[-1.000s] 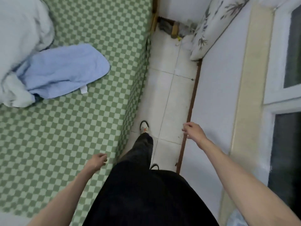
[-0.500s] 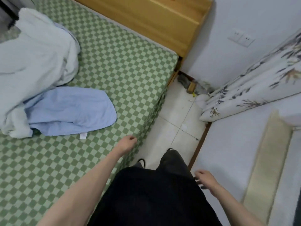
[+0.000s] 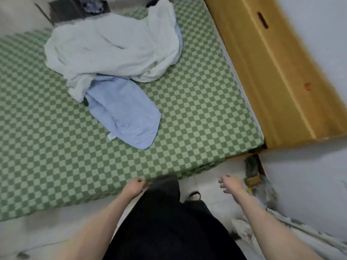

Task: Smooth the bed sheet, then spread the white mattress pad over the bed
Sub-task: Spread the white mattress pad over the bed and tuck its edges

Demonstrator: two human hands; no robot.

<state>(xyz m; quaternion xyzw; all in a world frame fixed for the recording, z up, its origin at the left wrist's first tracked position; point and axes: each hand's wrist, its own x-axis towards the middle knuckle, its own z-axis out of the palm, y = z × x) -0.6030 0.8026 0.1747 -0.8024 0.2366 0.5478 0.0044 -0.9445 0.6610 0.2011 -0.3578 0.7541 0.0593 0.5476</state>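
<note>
A green checked bed sheet (image 3: 197,109) covers the bed and lies mostly flat. On its far half sits a crumpled white mattress pad (image 3: 112,47), with a light blue cloth (image 3: 127,115) sticking out from under it toward me. My left hand (image 3: 135,186) is curled into a loose fist at the bed's near edge and holds nothing. Over the floor to the right, my right hand (image 3: 230,183) hangs with its fingers apart, empty. I stand beside the bed in dark trousers.
A wooden headboard (image 3: 277,76) borders the bed on the right. Beyond it are a white wall and a floral curtain (image 3: 281,228) at the lower right. White floor tiles (image 3: 212,169) run between bed and wall, with small clutter (image 3: 252,169) in the corner. Dark furniture stands past the bed's far side.
My view has swung left from the floor and wall onto the whole bed. Both hands moved up to the bed's near edge. Neither took hold of anything.
</note>
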